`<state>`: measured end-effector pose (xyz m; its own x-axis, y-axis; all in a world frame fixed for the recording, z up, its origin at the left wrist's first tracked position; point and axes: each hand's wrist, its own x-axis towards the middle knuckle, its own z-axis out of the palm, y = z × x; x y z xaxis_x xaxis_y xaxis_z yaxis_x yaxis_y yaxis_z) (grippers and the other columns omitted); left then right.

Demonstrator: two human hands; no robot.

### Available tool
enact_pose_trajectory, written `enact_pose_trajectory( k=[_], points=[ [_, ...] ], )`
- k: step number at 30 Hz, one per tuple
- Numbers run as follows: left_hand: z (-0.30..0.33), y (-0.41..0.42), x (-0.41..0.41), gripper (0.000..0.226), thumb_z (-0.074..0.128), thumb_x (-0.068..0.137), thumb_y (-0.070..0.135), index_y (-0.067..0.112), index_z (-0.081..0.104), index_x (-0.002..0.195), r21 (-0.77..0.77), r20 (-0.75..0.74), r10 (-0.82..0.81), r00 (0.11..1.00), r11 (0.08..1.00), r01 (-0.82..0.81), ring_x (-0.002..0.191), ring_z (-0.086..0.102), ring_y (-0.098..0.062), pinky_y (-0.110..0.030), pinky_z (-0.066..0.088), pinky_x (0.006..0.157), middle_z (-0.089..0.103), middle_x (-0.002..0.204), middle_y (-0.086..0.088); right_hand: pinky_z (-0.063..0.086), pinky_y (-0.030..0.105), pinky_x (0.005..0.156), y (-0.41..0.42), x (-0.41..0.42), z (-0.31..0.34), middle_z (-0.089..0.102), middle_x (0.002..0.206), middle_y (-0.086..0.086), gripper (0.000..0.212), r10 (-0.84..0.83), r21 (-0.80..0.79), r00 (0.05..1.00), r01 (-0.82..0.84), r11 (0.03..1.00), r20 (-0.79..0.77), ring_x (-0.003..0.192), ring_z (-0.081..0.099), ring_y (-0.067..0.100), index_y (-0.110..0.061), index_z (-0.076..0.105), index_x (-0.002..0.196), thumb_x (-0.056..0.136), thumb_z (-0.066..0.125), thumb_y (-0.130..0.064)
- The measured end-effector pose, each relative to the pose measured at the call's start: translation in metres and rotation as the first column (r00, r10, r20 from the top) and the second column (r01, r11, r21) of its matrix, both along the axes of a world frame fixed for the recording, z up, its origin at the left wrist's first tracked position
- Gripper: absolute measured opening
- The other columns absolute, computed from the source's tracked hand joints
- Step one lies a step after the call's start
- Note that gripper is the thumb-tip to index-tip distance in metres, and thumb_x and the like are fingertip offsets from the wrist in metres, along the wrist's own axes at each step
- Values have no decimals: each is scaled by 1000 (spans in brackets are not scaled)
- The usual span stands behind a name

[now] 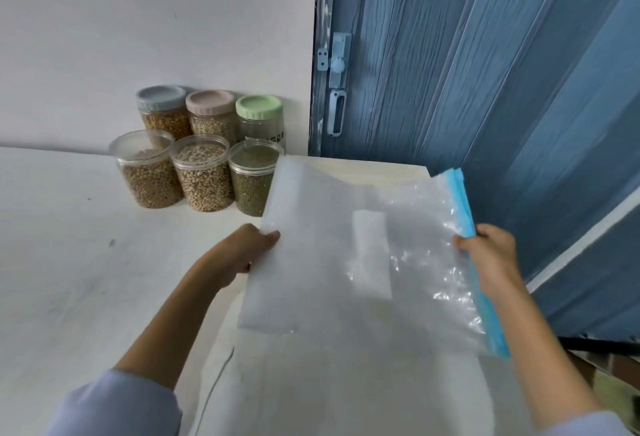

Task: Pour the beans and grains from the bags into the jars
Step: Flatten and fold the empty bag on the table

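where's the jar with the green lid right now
In the head view, the green-lidded jar stands at the right end of the back row against the wall, beside the pink-lidded jar and behind the open jar of green beans, near the blue door.

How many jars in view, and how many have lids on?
6 jars by the wall. Back row lidded: grey, pink, green. Front row open: left, middle, right. None seem hidden.

Empty zip bag (346,262), translucent, blue seal strip at right, held flat above table. Six clear jars (201,172) against wall: three lidded behind, three open in front, holding beans and grains.
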<state>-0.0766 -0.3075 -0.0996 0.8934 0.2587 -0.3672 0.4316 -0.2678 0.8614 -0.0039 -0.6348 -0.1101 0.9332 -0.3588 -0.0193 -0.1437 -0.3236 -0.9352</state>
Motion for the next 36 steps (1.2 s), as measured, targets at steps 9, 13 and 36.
enact_pose_trajectory(
  k=[9, 13, 36],
  points=[
    [-21, -3, -14, 43, 38, 99, 42, 3, 49, 84, 307, -295, -236, 926, 894, 326, 50, 47, -20, -23, 36, 46, 56, 73, -16, 36, 26, 50, -7, -3, -33, 54, 65, 11, 4, 15, -138, 965, -52, 989, -263, 55, 47, 22, 1, 60, 84, 82, 62, 2],
    [4, 4, -7, 49, 35, 99, 46, 2, 45, 80, 536, -333, -184, 925, 770, 347, 55, 59, -20, -26, 47, 56, 60, 77, -12, 37, 27, 54, -11, 1, -28, 53, 71, 11, 9, 92, -124, 969, -123, 985, -230, 58, 46, 21, 3, 62, 91, 83, 64, 3],
    [-26, -50, 56, 17, 62, 86, 2, 2, 57, 70, 138, 148, -113, 983, 986, 92, 55, 51, -23, -28, 48, 53, 54, 67, -13, 33, 24, 96, -4, 6, 2, 48, 118, 10, 48, 217, -315, 923, -113, 942, 318, 111, 46, 22, -2, 56, 120, 77, 75, -8]
  ],
)
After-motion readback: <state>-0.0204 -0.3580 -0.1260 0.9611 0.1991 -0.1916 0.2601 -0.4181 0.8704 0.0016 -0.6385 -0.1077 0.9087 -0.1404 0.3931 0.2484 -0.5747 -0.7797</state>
